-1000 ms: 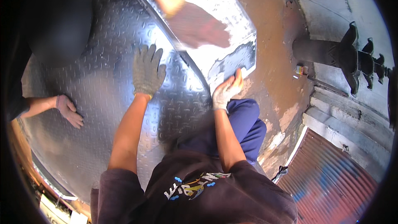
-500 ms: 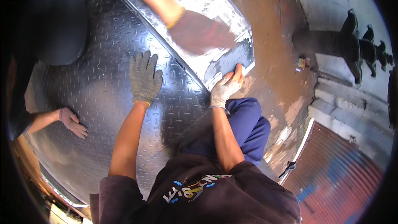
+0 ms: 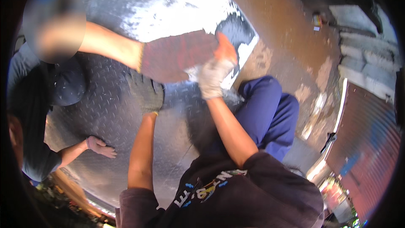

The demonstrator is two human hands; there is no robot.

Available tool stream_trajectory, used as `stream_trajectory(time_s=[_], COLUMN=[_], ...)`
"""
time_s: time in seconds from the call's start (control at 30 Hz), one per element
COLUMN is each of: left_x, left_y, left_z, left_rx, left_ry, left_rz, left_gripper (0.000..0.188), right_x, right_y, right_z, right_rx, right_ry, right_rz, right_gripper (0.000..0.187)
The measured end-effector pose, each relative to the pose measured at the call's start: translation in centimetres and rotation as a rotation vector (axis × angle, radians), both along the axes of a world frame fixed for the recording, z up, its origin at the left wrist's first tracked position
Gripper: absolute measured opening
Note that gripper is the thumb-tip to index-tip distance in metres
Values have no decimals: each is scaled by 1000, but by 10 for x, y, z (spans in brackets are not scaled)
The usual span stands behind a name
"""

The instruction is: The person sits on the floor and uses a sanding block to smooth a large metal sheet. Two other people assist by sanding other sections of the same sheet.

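Note:
My left hand (image 3: 148,96), in a dark grey knit glove, lies flat on the dark diamond-patterned plate (image 3: 105,95), fingers outstretched and partly shadowed below a co-worker's forearm. My right hand (image 3: 214,76), in a whitish glove with orange fingers, reaches over the smooth panel (image 3: 139,14) near its right corner. Its fingers are blurred, so I cannot make out anything in them. The panel is smeared white, with a dark grey patch by that corner. Right beside my right hand, overlapping it in view, a co-worker's dark red gloved hand (image 3: 179,55) is over the panel.
Another co-worker's gloved hand (image 3: 101,147) rests on the plate at left, below a dark cap (image 3: 69,82). My bent knees in blue trousers (image 3: 261,105) are at the right. Beyond lie stained brown floor (image 3: 291,29), concrete steps (image 3: 363,65) and a corrugated reddish sheet (image 3: 371,143).
The view has shifted. My right hand has moved from the panel's near edge farther over its surface. The red-gloved hand has swept toward me and met it in view. My left hand stays on the plate.

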State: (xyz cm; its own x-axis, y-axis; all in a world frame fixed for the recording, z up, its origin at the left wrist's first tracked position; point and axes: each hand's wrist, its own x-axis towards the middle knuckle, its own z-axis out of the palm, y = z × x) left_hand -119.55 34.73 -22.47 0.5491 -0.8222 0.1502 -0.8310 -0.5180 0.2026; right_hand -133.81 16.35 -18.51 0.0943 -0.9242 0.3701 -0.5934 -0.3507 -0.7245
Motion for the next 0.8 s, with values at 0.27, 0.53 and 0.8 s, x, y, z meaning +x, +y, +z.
stream_trajectory(time_s=[0.27, 0.53, 0.8], left_x=[2, -2, -3], left_y=[-15, -13, -11], left_z=[17, 10, 7], left_rx=[14, 73, 30], left_ry=[-58, -99, -74], left_rz=[-36, -72, -54], left_gripper=[54, 54, 53], right_x=[-65, -75, -42], right_y=[-17, -29, -14], right_z=[-71, -67, -32], right_rx=[114, 8, -88], right_ry=[34, -3, -65], right_rz=[-265, 57, 278], right_gripper=[36, 36, 43])
